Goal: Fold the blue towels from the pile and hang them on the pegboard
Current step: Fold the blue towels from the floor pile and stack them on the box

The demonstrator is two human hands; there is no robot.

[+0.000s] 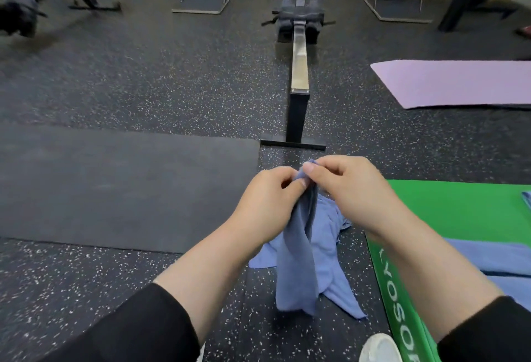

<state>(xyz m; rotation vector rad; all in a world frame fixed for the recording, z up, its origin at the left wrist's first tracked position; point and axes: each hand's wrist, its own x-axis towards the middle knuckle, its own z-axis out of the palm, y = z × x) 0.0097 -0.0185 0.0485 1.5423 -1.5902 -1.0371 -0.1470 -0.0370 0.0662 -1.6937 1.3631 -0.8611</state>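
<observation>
Both hands met over the speckled floor (143, 79). The left hand (264, 200) and right hand (353, 189) each pinched the top edge of a blue towel (298, 264), which hung down between the forearms. Under it a crumpled towel pile (330, 235) lay on the floor, just beside a green box (402, 289) where more folded towels (494, 255) rested.

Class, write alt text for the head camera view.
Both hands, left hand and right hand, pinch the top edge of a blue towel that hangs above a crumpled towel pile on the gym floor, beside a green box.
</observation>
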